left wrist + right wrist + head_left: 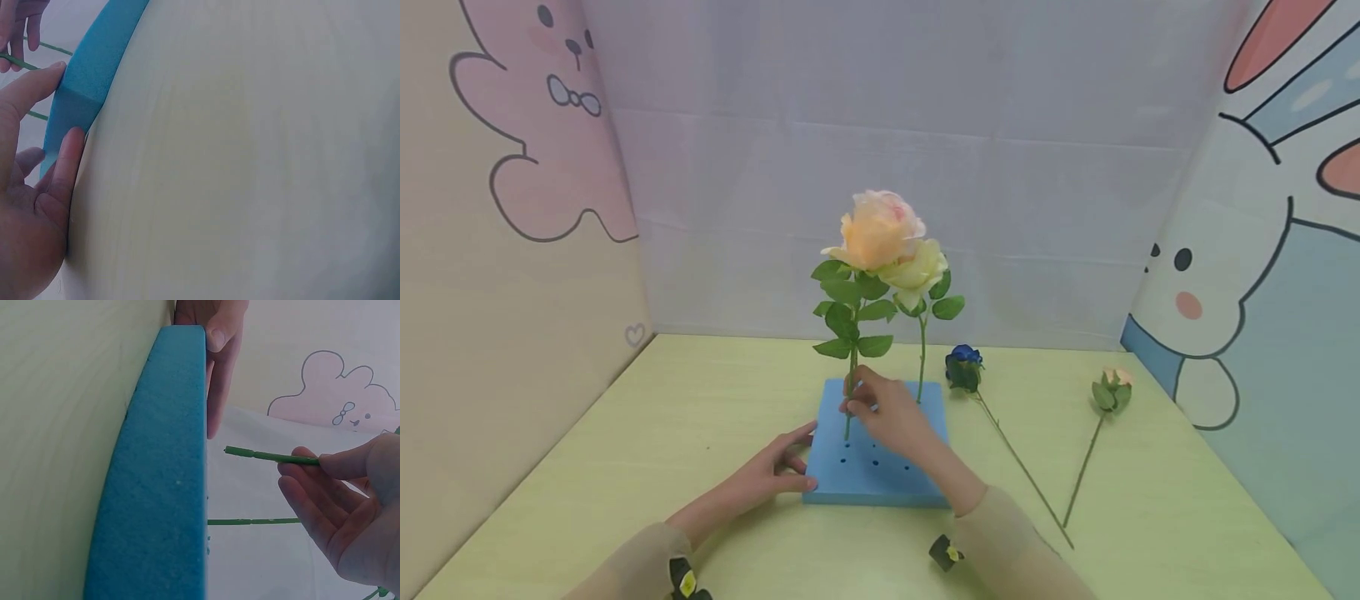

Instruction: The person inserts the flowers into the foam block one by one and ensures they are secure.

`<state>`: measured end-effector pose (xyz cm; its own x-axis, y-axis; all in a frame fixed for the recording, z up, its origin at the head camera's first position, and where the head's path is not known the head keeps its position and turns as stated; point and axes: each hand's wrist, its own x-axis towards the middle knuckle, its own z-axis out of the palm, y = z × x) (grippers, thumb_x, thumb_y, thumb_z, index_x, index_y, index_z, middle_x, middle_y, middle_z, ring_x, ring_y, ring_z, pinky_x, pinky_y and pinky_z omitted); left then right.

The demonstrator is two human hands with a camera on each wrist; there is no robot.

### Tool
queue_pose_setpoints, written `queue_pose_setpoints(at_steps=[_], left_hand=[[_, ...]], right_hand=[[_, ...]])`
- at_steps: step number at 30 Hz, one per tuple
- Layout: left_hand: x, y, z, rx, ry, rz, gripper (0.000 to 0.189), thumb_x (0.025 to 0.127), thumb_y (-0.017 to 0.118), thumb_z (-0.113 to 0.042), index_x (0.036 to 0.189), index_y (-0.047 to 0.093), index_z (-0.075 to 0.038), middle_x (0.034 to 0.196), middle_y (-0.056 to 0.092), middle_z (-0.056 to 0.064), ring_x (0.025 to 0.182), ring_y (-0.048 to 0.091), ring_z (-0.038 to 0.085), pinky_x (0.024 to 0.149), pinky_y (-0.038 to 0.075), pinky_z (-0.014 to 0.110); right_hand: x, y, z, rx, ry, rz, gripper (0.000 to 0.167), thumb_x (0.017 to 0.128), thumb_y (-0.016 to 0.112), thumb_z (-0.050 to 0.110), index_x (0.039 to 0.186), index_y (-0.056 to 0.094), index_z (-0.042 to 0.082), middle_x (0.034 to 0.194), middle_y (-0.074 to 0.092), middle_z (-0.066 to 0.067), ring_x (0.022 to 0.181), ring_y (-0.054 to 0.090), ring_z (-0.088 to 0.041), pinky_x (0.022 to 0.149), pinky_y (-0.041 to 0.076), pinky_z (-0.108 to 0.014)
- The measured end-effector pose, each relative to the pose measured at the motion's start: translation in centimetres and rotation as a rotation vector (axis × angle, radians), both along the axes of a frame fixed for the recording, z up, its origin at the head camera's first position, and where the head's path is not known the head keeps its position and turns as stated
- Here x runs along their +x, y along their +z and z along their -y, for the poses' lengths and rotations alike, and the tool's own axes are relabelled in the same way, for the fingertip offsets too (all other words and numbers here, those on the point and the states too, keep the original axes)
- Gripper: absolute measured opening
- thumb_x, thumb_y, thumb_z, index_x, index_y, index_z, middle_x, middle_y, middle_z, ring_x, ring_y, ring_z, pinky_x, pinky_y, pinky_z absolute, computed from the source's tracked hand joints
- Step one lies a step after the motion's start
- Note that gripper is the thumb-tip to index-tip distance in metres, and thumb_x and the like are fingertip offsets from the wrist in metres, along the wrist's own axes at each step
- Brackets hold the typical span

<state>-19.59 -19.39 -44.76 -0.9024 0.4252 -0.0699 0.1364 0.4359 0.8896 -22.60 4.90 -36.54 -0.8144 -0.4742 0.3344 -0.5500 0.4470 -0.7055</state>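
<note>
My right hand (891,417) pinches the green stem of a peach-pink rose (880,229) between thumb and fingertips. The cut end of that stem (269,455) hangs just off the top of a blue foam board (880,483), not touching it in the right wrist view. Small holes dot the board's top. Behind the held flower, a pale yellow-green rose (925,271) stands upright in the board, partly covered by the peach bloom. With fingers spread, my left hand (775,467) rests against the board's left edge; its fingertips touch the foam in the left wrist view (37,181).
Right of the board, a blue rose (964,367) lies on the pale yellow table (737,550). Farther right lies a small peach rose (1112,392), its stem end near the blue rose's stem. A white cloth backs the table, with cartoon-printed panels at both sides.
</note>
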Motion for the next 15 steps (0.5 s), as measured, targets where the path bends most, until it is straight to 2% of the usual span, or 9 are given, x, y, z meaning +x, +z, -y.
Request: queue_pose_setpoints(at_steps=[6, 15], left_hand=[[0.01, -0.18, -0.05, 0.023, -0.019, -0.012, 0.088, 0.088, 0.075, -0.025, 0.158, 0.022, -0.012, 0.152, 0.037, 0.023, 0.103, 0.057, 0.02, 0.085, 0.049, 0.023], [0.11, -0.02, 0.0, 0.014, -0.005, 0.006, 0.088, 0.088, 0.074, -0.027, 0.158, 0.022, -0.013, 0.153, 0.036, 0.023, 0.105, 0.056, 0.02, 0.084, 0.05, 0.025]], right_hand=[[-0.22, -0.7, 0.31, 0.038, -0.014, -0.009, 0.01, 0.096, 0.054, 0.003, 0.104, 0.058, 0.009, 0.093, 0.077, -0.009, 0.086, 0.074, -0.023, 0.057, 0.042, -0.022], [-0.16, -0.84, 0.48, 0.054, -0.011, -0.011, 0.01, 0.098, 0.053, 0.004, 0.105, 0.059, 0.007, 0.093, 0.077, -0.005, 0.088, 0.074, -0.022, 0.058, 0.043, -0.022]])
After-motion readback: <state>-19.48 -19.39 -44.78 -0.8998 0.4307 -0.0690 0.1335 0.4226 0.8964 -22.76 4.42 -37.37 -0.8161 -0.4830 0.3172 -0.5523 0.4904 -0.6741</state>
